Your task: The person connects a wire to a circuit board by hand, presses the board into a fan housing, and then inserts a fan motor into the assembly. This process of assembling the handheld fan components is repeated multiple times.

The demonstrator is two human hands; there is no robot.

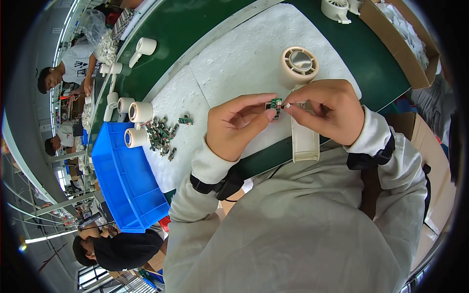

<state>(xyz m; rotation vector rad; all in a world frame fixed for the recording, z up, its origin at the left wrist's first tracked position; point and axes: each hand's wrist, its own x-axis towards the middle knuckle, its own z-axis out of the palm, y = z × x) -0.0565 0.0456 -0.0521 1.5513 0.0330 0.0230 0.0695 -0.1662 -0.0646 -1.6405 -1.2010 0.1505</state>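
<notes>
My left hand (239, 122) pinches a small green circuit board (276, 103) between thumb and fingertips. Facing it, my right hand (328, 110) has thumb and forefinger closed on a tiny white connector (287, 105), right at the board's edge. Below my right hand lies a cream handheld fan, its round head (299, 63) at the far end and its hollow handle shell (306, 141) toward me. My right hand hides the handle's upper part. Whether the connector touches the board I cannot tell.
A white foam sheet (234, 49) covers the green bench. Left of my hands lies a pile of circuit boards (161, 134) beside a blue bin (128, 178) and several cream fan bodies (140, 112). A cardboard box (401, 46) stands far right. Other people are at the left.
</notes>
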